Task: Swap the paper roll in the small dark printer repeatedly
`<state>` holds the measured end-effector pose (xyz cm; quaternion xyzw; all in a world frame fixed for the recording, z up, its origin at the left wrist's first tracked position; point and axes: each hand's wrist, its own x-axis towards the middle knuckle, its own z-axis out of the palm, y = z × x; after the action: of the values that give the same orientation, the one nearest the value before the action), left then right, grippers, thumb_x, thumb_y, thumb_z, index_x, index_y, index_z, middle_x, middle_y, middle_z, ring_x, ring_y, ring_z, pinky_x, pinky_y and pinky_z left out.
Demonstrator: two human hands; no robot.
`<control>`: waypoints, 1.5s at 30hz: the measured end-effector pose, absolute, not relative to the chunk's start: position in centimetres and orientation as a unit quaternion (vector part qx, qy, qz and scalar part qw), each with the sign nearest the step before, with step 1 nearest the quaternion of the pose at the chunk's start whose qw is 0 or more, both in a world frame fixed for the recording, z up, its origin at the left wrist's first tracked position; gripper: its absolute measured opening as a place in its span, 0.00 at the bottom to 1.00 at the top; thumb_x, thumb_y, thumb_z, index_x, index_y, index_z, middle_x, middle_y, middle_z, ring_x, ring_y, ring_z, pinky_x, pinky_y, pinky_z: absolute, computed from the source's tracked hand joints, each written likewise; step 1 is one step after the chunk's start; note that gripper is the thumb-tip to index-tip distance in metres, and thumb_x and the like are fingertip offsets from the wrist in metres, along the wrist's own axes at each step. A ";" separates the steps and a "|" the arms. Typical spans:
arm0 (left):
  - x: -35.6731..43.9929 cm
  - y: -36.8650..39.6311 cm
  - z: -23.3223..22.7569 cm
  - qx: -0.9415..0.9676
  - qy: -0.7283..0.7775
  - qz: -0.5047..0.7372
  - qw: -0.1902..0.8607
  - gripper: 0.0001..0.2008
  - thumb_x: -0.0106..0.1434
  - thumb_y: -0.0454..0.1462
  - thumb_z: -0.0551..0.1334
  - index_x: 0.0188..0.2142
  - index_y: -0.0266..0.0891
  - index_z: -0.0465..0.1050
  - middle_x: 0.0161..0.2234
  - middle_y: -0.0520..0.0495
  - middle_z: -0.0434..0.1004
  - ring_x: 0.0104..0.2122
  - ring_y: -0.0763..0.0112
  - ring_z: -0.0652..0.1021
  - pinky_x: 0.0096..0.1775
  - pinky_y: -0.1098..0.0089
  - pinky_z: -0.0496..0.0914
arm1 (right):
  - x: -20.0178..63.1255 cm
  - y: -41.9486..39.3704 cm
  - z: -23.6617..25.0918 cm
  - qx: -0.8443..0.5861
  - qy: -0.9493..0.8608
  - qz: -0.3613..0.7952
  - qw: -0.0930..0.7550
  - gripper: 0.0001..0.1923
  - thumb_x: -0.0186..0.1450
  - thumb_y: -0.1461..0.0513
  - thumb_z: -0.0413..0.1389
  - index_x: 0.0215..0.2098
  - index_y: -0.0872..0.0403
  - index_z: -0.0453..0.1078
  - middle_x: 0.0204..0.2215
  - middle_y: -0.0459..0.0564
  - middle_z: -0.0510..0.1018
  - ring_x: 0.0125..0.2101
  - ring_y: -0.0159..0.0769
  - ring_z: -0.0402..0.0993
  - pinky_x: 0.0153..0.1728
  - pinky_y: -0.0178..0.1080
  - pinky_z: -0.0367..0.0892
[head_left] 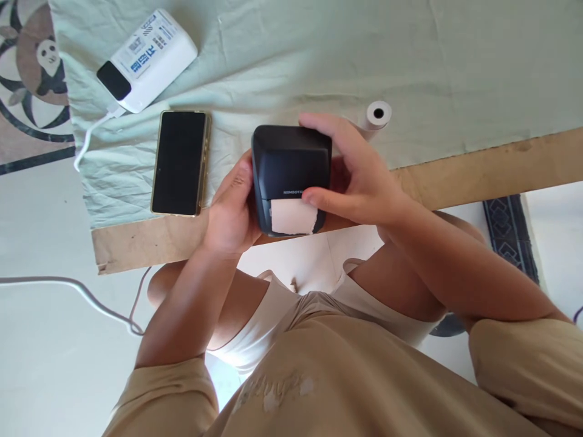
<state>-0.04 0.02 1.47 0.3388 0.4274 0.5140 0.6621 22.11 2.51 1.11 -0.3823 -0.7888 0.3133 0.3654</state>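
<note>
The left hand (pixel 232 209) grips the printer's (pixel 291 167) left side, thumb along its edge. The printer sits between both hands over the board's edge (pixel 136 243), its slot and torn paper (pixel 294 216) facing the person. The right hand (pixel 359 176) clasps its right side from above, forefinger beside the paper.

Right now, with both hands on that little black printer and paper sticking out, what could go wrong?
The paper strip already has a ragged edge; the right hand's finger beside it might tear it further. The printer is gripped at the board's edge, so a slip by the left hand could drop it. The paper roll might roll away.
</note>
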 end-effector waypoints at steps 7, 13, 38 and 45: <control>0.0 -0.1 1.9 0.359 0.428 0.517 0.648 0.10 0.75 0.48 0.71 0.41 0.46 0.81 0.38 0.46 0.86 0.69 0.43 0.80 0.56 0.52 0.82 | 22.5 1.8 2.6 -0.410 -0.816 0.229 0.337 0.38 0.75 0.50 0.64 0.78 0.50 0.64 0.74 0.64 0.74 0.73 0.53 0.75 0.67 0.53 0.81; -0.7 0.3 1.9 0.345 0.459 0.470 0.670 0.14 0.73 0.51 0.72 0.41 0.47 0.77 0.35 0.47 0.84 0.61 0.45 0.85 0.49 0.54 0.82 | 22.4 1.5 4.0 -0.465 -0.815 0.185 0.292 0.32 0.75 0.46 0.65 0.70 0.51 0.71 0.52 0.54 0.85 0.45 0.42 0.83 0.38 0.41 0.74; -0.6 -0.6 1.4 0.406 0.409 0.487 0.657 0.19 0.73 0.55 0.74 0.51 0.45 0.86 0.52 0.43 0.90 0.66 0.48 0.85 0.54 0.63 0.86 | 20.8 -0.4 5.7 -0.505 -0.803 0.029 0.316 0.15 0.80 0.62 0.53 0.44 0.48 0.83 0.35 0.47 0.89 0.30 0.37 0.78 0.27 0.44 0.56; -1.2 -0.3 1.8 0.413 0.421 0.432 0.682 0.24 0.65 0.54 0.80 0.52 0.41 0.86 0.44 0.42 0.87 0.39 0.57 0.87 0.33 0.66 0.77 | 21.7 -0.1 5.3 -0.463 -0.848 0.105 0.235 0.09 0.71 0.60 0.61 0.47 0.45 0.80 0.33 0.43 0.87 0.23 0.36 0.69 0.25 0.41 0.43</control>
<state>-1.15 -0.34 1.77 0.4128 0.4212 0.4318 0.6824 21.72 -0.07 5.33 -0.4627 -0.8484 0.1051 0.2348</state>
